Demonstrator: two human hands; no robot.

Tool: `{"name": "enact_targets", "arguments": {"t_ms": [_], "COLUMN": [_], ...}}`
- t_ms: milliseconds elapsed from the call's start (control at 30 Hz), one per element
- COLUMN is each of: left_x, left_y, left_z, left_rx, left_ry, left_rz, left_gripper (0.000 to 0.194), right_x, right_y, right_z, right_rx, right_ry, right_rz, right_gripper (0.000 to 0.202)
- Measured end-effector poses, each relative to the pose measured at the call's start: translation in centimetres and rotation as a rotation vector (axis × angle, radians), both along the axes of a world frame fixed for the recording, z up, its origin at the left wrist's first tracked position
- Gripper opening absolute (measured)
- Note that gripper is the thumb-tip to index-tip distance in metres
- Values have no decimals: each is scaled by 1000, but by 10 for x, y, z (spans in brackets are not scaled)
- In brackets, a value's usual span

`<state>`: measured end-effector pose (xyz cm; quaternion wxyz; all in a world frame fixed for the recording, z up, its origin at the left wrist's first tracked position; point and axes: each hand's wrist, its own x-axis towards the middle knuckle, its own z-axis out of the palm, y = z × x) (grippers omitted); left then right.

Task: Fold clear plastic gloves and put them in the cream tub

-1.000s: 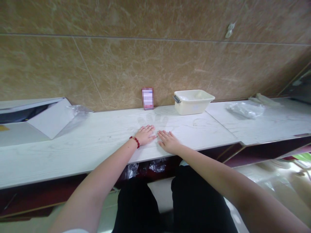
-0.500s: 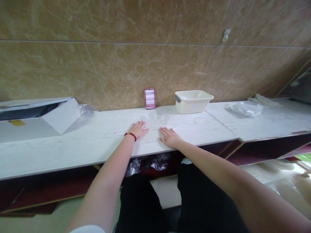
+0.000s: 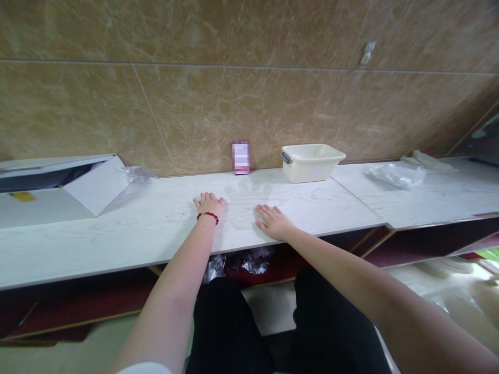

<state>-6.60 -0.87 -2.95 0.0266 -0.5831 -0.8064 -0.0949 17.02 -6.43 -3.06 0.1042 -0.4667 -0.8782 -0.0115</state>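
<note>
My left hand (image 3: 210,204) lies palm down on the white wood-grain countertop (image 3: 156,228), its fingers spread and a red beaded bracelet (image 3: 208,216) on the wrist. To its right, my right hand (image 3: 273,221) also rests flat on the surface with the fingers stretched out. Neither hand holds anything visible. Between and just beyond them the surface shows a faint glossy patch (image 3: 249,191); whether it is clear film or a reflection, I cannot tell. A phone-like card with a blurred face (image 3: 241,157) leans upright against the wall behind the hands.
A cream plastic bin (image 3: 312,169) with a grey handle stands at the back, right of centre. Crumpled clear plastic (image 3: 397,175) lies farther right. On the left is an open white box (image 3: 97,187). Shelves below the countertop hold more clear plastic (image 3: 255,262).
My left hand has shifted left, away from my right hand, and its fingers now point more straight ahead. My right hand stays in place.
</note>
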Motion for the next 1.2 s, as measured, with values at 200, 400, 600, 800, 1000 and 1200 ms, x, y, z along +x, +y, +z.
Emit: {"name": "enact_targets", "arguments": {"t_ms": [200,400,600,800,1000,1200], "left_x": [9,40,34,1,-21,-27], "left_y": [-6,-34,-61,-84,-83,-45], "left_z": [4,3,3,11,19,19], "left_rx": [132,-33,-130,-170,-157,12], "left_ry": [50,74,74,49,-184,-221], "left_rz": [-245,-695,-694,-689,-703,-328], "left_gripper": [59,54,59,67,53,52], "right_x": [0,-1,0,0,0,0], "right_y": [-1,-2,-2,-3,-2,-4], "right_z": [1,1,2,2,0,2], "right_rx": [0,13,14,0,19,12], "right_ry": [-3,11,18,20,24,23], "right_rz": [-3,-3,3,-5,-3,-12], "right_gripper": [55,55,55,56,55,55]}}
